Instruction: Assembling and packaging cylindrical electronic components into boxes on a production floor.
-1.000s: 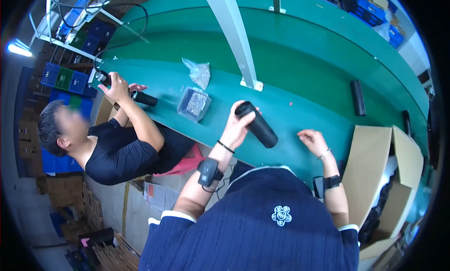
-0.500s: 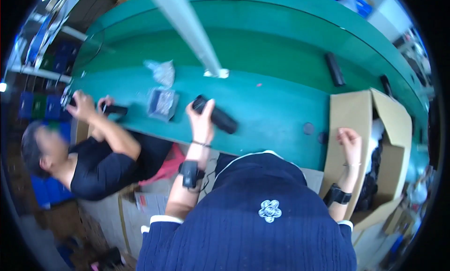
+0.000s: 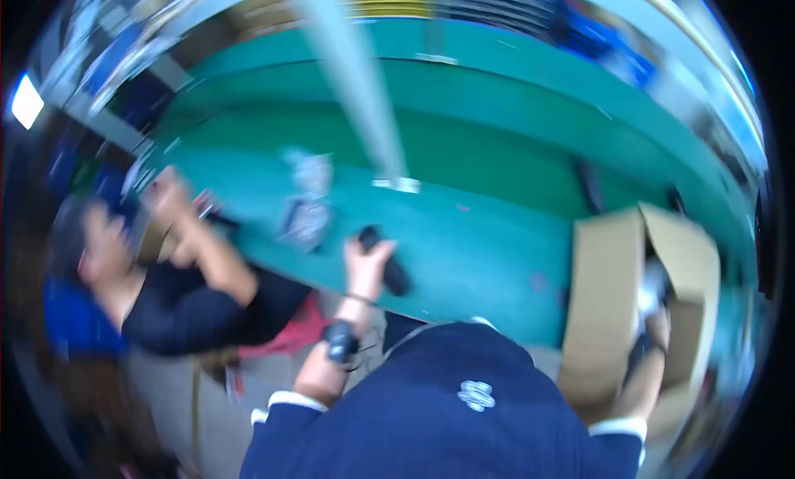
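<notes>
A black cylinder [image 3: 396, 276], blurred and tilted over the green table, is gripped by my left hand [image 3: 364, 264], its fingers wrapped round the upper end. My right hand [image 3: 659, 323] reaches into the open cardboard box [image 3: 609, 288] on the right. Its fingers are hidden or smeared by motion, so what it touches does not show. Something pale and shiny [image 3: 652, 284], perhaps plastic wrapping, lies in the box just beyond that hand.
To the left, a co-worker [image 3: 190, 313] holds something dark over the table. Between us are a small container [image 3: 304, 222] and a clear bag [image 3: 310, 174]. A pale post [image 3: 356, 90] rises from the green table [image 3: 480, 247]. Dark objects [image 3: 588, 185] lie behind the box.
My right hand has gone from beside the box's near wall into its opening. My left hand keeps the black cylinder, now held more upright. The view has tilted up, and everything is more blurred.
</notes>
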A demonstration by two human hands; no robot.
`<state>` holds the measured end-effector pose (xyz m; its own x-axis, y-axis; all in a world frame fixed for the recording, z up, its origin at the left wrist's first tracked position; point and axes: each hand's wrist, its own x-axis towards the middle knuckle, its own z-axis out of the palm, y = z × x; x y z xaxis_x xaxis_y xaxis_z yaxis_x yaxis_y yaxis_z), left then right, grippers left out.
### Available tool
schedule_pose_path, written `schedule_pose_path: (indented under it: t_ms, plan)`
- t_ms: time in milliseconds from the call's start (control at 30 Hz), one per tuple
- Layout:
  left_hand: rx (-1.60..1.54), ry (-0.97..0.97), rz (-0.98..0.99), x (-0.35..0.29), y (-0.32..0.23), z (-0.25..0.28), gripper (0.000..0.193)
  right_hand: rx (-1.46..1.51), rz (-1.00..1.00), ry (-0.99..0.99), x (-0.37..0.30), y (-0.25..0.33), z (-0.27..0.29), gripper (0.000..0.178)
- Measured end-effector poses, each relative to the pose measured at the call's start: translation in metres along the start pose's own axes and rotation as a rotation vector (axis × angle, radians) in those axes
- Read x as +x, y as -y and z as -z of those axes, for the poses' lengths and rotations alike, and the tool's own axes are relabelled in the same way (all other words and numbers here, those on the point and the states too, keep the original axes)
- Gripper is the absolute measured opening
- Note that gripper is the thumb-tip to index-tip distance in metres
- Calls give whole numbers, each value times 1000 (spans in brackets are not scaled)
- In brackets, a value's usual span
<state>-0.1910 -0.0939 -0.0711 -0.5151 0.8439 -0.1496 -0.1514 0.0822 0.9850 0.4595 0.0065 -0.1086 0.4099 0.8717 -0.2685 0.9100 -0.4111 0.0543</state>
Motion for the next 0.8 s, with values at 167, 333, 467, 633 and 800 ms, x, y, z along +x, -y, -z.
schedule_pose_path:
  t_ms: [167, 333, 467, 633, 800]
  plan:
    - [-216, 66, 41, -6, 13, -11, 71, 354, 456, -361, 65, 206, 21, 18]
    - [-274, 130, 128, -17, 9, -1, 70, 719, 540, -569, 32, 181, 50, 22]
    - [-443, 223, 249, -14, 1, -3, 61, 1032, 450, -697, -91, 115, 82, 26]
    - [-789, 609, 479, -7, -13, -20, 44, 1281, 413, -735, -205, 61, 141, 28]
    - [-946, 937, 559, 5, -37, -63, 74, 1417, 761, -359, -163, 111, 121, 27]
